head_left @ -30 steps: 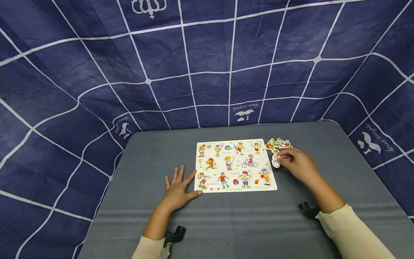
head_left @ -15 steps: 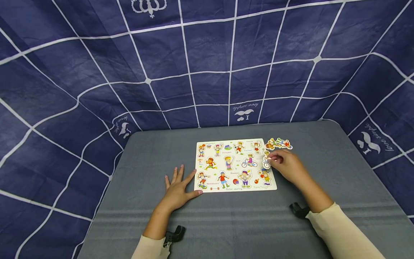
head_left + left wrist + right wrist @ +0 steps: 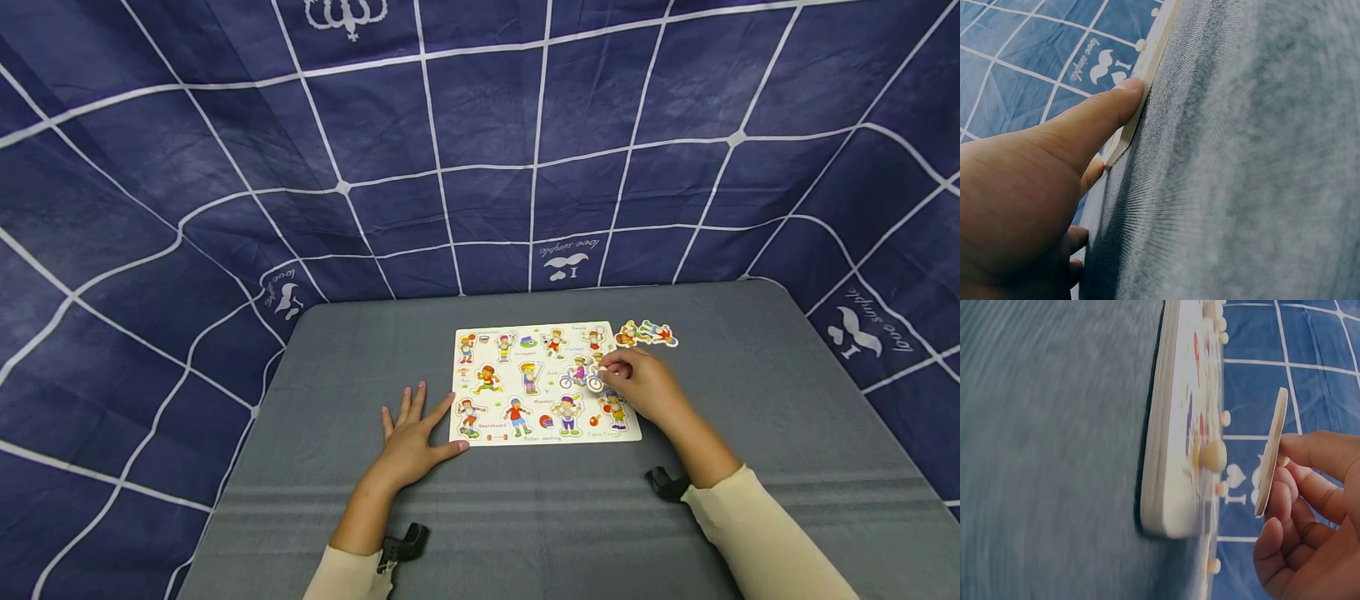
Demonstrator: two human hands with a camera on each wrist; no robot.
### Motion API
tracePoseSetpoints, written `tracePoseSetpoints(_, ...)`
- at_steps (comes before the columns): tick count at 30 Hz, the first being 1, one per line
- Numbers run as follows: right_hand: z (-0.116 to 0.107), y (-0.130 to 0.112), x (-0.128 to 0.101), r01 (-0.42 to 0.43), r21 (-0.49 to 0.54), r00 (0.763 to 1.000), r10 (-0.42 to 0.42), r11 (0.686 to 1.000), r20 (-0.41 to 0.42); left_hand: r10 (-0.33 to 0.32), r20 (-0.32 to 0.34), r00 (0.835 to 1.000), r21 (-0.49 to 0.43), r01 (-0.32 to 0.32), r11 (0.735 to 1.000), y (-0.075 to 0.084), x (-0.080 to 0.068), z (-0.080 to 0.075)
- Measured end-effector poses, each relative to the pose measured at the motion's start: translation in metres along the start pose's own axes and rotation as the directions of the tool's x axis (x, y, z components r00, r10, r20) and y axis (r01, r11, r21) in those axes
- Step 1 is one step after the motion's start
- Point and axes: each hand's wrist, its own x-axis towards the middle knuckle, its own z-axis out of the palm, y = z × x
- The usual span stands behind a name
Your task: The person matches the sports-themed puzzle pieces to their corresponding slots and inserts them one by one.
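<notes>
A cream wooden knob puzzle board with colourful sports figures lies on the grey table. My left hand is spread flat at its lower left corner, and in the left wrist view the thumb touches the board's edge. Over the right part of the board, my right hand pinches a puzzle piece by its small knob between thumb and fingers. Seen edge-on in the right wrist view, this piece is held up off the board. From the head view it overlaps the bicycle figure, and my fingers hide much of it.
Two loose puzzle pieces lie beside the board's upper right corner. A blue curtain with white lines stands behind and around the grey table. Round wooden knobs stick up from the board.
My right hand has lifted the puzzle piece from beside the board and carried it left over the board's right side. The left hand and the board have stayed in place.
</notes>
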Motion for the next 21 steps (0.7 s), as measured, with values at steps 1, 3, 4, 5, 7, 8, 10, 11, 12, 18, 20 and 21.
tracePoseSetpoints(1, 0.002, -0.001, 0.001, -0.002, 0.009, 1.000, 0.002, 1.000, 0.005, 0.000, -0.001, 1.000, -0.001, 0.000, 1.000, 0.000, 0.000, 0.000)
tracePoseSetpoints(3, 0.005, -0.003, 0.003, -0.004, 0.031, 1.000, 0.004, 1.000, 0.013, 0.000, 0.000, 1.000, -0.002, 0.000, 1.000, 0.000, 0.000, 0.000)
tracePoseSetpoints(4, 0.007, -0.004, 0.003, -0.008, 0.044, 1.000, 0.007, 0.999, 0.019, -0.001, 0.001, 1.000, -0.001, 0.001, 1.000, 0.000, 0.000, -0.001)
tracePoseSetpoints(5, 0.008, -0.005, 0.004, -0.012, 0.058, 1.000, 0.010, 0.998, 0.024, 0.000, 0.001, 1.000, -0.002, 0.000, 1.000, 0.000, 0.000, -0.001)
tracePoseSetpoints(7, 0.011, -0.006, 0.005, -0.021, 0.080, 0.999, 0.019, 0.997, 0.033, -0.001, 0.003, 1.000, -0.003, 0.001, 1.000, 0.000, 0.000, -0.001)
tracePoseSetpoints(8, 0.013, -0.007, 0.006, -0.025, 0.087, 0.999, 0.022, 0.996, 0.037, 0.000, 0.003, 1.000, -0.005, 0.000, 1.000, 0.001, -0.001, -0.001)
tracePoseSetpoints(10, 0.016, -0.008, 0.008, -0.036, 0.104, 0.998, 0.032, 0.994, 0.045, 0.000, 0.003, 1.000, -0.007, 0.000, 1.000, 0.001, -0.001, -0.001)
tracePoseSetpoints(11, 0.018, -0.009, 0.009, -0.041, 0.112, 0.998, 0.035, 0.993, 0.048, 0.000, 0.003, 1.000, -0.008, 0.000, 1.000, 0.001, -0.001, -0.001)
tracePoseSetpoints(12, 0.019, -0.009, 0.010, -0.044, 0.118, 0.998, 0.038, 0.992, 0.049, 0.001, 0.001, 1.000, -0.008, -0.001, 1.000, 0.001, -0.001, -0.001)
tracePoseSetpoints(18, 0.027, -0.011, 0.015, -0.067, 0.135, 0.997, 0.060, 0.989, 0.055, -0.002, -0.003, 1.000, -0.008, 0.002, 1.000, 0.001, -0.002, -0.001)
tracePoseSetpoints(20, 0.029, -0.012, 0.017, -0.085, 0.132, 0.995, 0.078, 0.988, 0.061, -0.004, -0.002, 1.000, -0.008, 0.004, 1.000, 0.001, -0.002, -0.001)
tracePoseSetpoints(21, 0.030, -0.012, 0.018, -0.095, 0.129, 0.994, 0.087, 0.987, 0.066, -0.004, -0.002, 1.000, -0.007, 0.004, 1.000, 0.001, -0.001, -0.001)
